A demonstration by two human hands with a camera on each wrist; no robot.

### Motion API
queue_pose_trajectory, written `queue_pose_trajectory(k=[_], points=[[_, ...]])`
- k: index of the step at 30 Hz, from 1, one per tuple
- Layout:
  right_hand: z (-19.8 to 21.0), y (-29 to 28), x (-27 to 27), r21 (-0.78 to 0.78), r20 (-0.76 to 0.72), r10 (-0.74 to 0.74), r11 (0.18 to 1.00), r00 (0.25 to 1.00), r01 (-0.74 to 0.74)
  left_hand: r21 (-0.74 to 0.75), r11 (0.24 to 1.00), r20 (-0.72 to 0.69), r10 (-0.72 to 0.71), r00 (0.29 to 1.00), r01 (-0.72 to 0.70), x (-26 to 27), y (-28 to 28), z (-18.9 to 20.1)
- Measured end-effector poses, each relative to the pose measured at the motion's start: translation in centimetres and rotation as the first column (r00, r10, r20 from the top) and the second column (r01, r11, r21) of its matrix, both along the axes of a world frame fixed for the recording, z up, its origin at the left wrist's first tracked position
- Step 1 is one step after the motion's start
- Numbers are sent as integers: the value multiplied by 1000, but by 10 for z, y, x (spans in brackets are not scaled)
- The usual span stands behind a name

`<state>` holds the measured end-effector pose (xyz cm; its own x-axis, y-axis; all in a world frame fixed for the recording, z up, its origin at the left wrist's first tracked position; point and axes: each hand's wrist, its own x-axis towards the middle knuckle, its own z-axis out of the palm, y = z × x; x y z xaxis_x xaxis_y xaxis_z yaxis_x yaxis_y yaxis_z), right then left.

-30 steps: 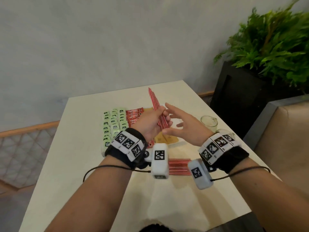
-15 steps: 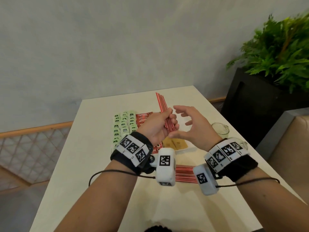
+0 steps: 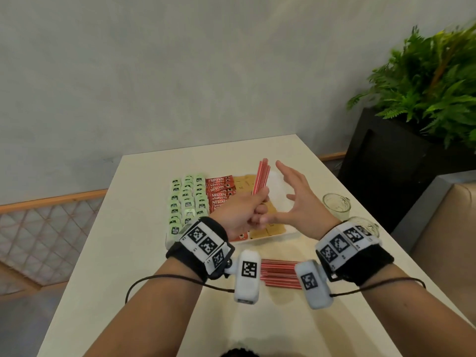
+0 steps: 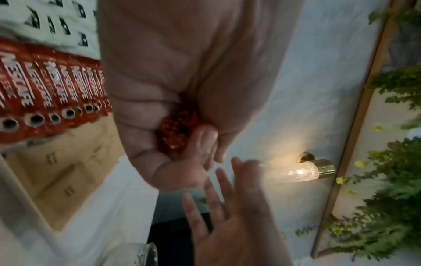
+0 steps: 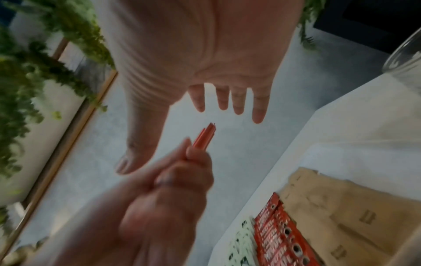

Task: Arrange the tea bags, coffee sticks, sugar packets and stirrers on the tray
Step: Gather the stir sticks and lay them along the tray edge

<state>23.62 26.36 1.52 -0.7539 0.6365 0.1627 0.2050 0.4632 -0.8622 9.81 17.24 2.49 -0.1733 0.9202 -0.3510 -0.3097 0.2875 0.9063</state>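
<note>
"NESCAFE" coffee sticks [image 3: 219,191] on tray [image 3: 277,185]; left hand [image 3: 238,215] fisted round red stirrers [image 3: 260,179], right hand [image 3: 301,202] splayed, holding nothing.

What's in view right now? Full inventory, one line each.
tea bags: many, pale green, three columns at the tray's left
coffee sticks: several, red, right of the tea bags
sugar packets: several, tan, right of the coffee sticks
held stirrers: a bundle, red, above the tray
loose stirrers: a pile, red, on the table before the tray
tray: one, white, mid-table
glasses: two, clear, right of the tray
plant: one, green, black planter, right
left hand: grips the held stirrers
right hand: open, beside the bundle
</note>
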Motion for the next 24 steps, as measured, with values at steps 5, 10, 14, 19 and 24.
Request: queue_pose_trajectory(k=[5, 10, 14, 19, 24], points=[[16, 23, 2, -178, -99, -130, 978, 986, 111, -65, 953, -79, -299, 951, 294, -1, -11, -9], [11, 22, -3, -458, -140, -41, 888, 989, -28, -62, 949, -51, -313, 948, 310, 2, -10, -12], [10, 20, -2, -525, -146, -7, 848, 989, -71, -73, 948, -62, -313, 948, 309, 1, -10, -13], [11, 29, 1, -331, -35, -95, 940, 995, 78, -136, 928, -322, -373, 870, 347, -5, -11, -15], [5, 19, -1, 88, 261, -17, 996, 965, -6, -237, 908, -774, -391, 498, 344, 5, -6, -3]])
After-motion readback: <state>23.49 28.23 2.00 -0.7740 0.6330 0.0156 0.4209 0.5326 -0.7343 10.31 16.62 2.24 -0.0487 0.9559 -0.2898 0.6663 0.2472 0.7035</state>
